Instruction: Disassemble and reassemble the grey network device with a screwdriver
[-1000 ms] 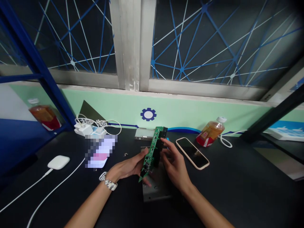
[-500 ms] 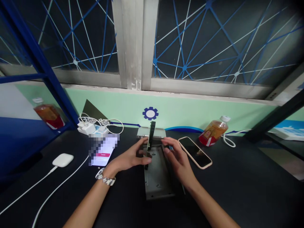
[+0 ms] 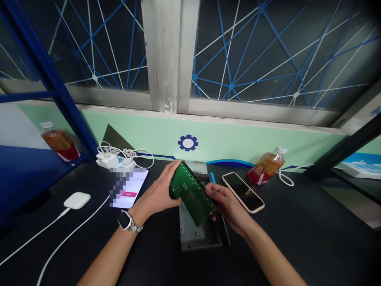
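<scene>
Black desk [image 3: 306,238] against a pale green wall [image 3: 149,131], dark window panes [image 3: 244,51] above. From where I stand: two bare hands mid-desk, one green circuit board [image 3: 193,194] between them, over a grey metal tray [image 3: 186,236].

Change: a second ago the populated side showed; half a second ago the board stood nearly edge-on. Now its flatter green face, with rows of small pale marks, is toward the viewer, board tilted. So it's been turned over, and the right hand, off it half a second ago, is back on it. My read: board is being handled or inspected, not seated in the tray.

Grip: left hand [image 3: 162,190] clamped on the board's upper left end, thumb along the near side. Right hand [image 3: 228,202] closed on the right edge, some fingers hidden. Can't tell if board touches tray.

Nearby: blue-tipped item [image 3: 212,177] just beyond the right fingers; dark-screened phone [image 3: 244,192] further right, tilted bottle [image 3: 266,165] behind it. Lit phone [image 3: 135,186] left.
</scene>
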Tool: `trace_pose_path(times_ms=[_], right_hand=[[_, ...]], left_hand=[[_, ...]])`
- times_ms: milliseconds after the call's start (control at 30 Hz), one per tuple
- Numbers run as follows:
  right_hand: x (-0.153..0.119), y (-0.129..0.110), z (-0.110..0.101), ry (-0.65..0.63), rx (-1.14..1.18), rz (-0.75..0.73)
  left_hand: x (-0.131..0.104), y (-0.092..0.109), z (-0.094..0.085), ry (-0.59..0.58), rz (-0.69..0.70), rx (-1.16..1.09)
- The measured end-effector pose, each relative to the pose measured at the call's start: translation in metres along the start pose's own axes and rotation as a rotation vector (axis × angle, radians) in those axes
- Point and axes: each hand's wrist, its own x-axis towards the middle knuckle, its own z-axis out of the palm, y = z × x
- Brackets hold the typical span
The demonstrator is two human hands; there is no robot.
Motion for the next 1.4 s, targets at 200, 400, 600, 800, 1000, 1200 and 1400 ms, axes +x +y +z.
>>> trace_pose_path(times_ms=[200,400,600,800,1000,1200,1400], right_hand=[[0.003,0.009,-0.003,-0.002,0.007,-0.014],[0.010,0.023,0.002,0.046,-0.075,0.011],[0.011,0.019,0.006,0.054,-0.201,0.020],[0.010,0.017,0.004,0.036,-0.251,-0.081],[0.009,0.018,-0.006,0.047,-0.263,-0.077],[0.010,0.013,-0.007,0.041,-0.381,-0.065],[0.010,0.008,-0.010,0.084,-0.324,-0.087]], left_hand=[[-0.002,-0.015,-0.003,0.067,-0.081,0.001],[0.000,-0.028,0.004,0.023,-0.093,-0.055],[0.001,-0.030,0.012,0.048,-0.169,-0.067],[0.000,-0.023,0.007,-0.125,-0.265,-0.424],[0.002,-0.013,0.007,-0.100,-0.324,-0.662],[0.004,-0.011,0.006,-0.094,-0.330,-0.711],[0.004,-0.007,-0.002,-0.112,-0.347,-0.880]])
